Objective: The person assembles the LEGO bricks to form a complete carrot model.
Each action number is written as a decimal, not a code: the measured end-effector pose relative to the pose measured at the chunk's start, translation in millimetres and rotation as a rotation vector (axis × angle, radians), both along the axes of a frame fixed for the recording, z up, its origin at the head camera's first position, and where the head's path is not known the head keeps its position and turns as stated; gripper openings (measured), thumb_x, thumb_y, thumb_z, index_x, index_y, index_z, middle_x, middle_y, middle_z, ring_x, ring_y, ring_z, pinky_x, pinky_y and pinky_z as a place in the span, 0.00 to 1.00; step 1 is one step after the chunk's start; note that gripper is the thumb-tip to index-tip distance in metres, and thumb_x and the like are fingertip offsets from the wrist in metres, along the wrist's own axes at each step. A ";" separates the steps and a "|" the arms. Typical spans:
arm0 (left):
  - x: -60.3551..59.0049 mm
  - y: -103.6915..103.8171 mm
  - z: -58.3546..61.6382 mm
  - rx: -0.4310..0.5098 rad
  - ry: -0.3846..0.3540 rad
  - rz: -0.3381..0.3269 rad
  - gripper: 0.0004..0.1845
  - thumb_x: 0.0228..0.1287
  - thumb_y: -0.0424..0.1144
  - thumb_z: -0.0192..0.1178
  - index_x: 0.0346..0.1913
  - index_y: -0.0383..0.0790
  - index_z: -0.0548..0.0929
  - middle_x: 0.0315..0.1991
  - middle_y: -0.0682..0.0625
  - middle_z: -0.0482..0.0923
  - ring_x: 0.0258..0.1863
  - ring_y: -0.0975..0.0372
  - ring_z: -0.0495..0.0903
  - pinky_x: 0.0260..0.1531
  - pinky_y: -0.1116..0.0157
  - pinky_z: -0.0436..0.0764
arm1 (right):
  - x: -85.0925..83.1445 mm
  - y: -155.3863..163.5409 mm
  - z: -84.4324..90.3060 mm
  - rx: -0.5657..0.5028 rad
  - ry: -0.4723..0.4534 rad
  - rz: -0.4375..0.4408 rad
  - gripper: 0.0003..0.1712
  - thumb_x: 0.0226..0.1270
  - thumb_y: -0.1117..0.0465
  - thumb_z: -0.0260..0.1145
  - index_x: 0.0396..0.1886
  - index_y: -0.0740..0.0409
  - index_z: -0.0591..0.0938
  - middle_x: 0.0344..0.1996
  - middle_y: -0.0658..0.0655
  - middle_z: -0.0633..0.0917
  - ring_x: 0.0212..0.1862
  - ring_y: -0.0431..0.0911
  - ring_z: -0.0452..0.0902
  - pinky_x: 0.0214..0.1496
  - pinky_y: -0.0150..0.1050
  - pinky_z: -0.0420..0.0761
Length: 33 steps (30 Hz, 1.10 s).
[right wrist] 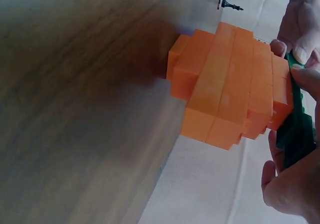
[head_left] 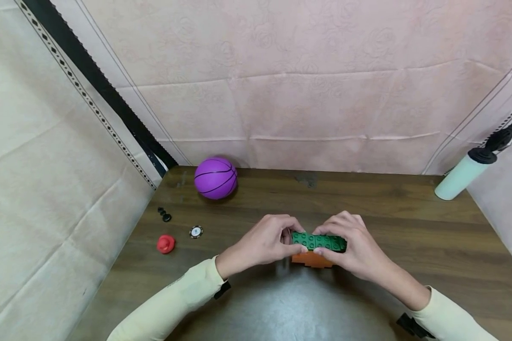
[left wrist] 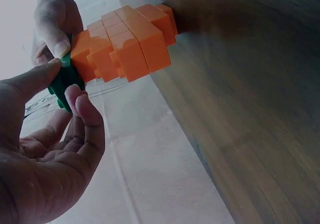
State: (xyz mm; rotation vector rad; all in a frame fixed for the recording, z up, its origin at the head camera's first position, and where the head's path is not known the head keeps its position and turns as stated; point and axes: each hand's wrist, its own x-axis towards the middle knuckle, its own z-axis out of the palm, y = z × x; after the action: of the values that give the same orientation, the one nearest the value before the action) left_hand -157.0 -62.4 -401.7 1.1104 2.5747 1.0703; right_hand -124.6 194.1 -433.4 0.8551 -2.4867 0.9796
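A stepped stack of orange building bricks (left wrist: 135, 43) stands on the wooden table, widest around its middle, as both wrist views show. Along its top lie studded green bricks (head_left: 319, 242). My left hand (head_left: 266, 240) pinches the left end of the green bricks between thumb and fingers. At their right end my right hand (head_left: 358, 244) grips them the same way, its thumb along the near side. In the right wrist view, green brick (right wrist: 295, 139) sticks out past the orange stack. From the head view, the hands and green bricks hide most of the orange stack.
Back left on the table (head_left: 401, 208) sits a purple ball (head_left: 215, 178). Left of my hands are a black chess piece (head_left: 165, 215), a poker chip (head_left: 196, 231) and a small red object (head_left: 166, 244). A mint-green bottle (head_left: 465, 175) is at the back right corner.
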 end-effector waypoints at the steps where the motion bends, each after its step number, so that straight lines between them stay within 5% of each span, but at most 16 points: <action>1: 0.4 0.1 -0.3 -0.005 0.007 -0.009 0.11 0.64 0.44 0.77 0.46 0.48 0.88 0.31 0.58 0.81 0.26 0.75 0.76 0.27 0.75 0.78 | 0.5 0.4 0.8 0.003 -0.002 0.002 0.21 0.53 0.57 0.86 0.45 0.34 0.89 0.41 0.34 0.88 0.50 0.36 0.72 0.54 0.44 0.62; 15: 5.8 1.7 -4.5 -0.017 0.161 -0.027 0.11 0.66 0.48 0.75 0.45 0.50 0.86 0.36 0.61 0.82 0.27 0.77 0.74 0.29 0.79 0.76 | 1.5 2.2 2.4 0.006 -0.014 0.004 0.21 0.53 0.57 0.86 0.45 0.33 0.89 0.41 0.33 0.88 0.49 0.35 0.72 0.52 0.42 0.60; 33: 3.2 2.6 -6.6 -0.010 0.210 -0.015 0.13 0.65 0.50 0.75 0.47 0.51 0.88 0.38 0.61 0.84 0.27 0.71 0.75 0.28 0.77 0.73 | 1.7 -1.3 6.0 0.004 0.010 -0.003 0.21 0.52 0.58 0.86 0.44 0.35 0.89 0.40 0.34 0.89 0.49 0.37 0.73 0.56 0.49 0.60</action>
State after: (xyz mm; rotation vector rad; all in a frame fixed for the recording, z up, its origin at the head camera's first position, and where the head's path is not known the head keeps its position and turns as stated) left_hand -153.8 -59.8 -408.3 1.3022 2.7208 0.9839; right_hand -122.9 192.8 -427.4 0.8558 -2.4810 0.9676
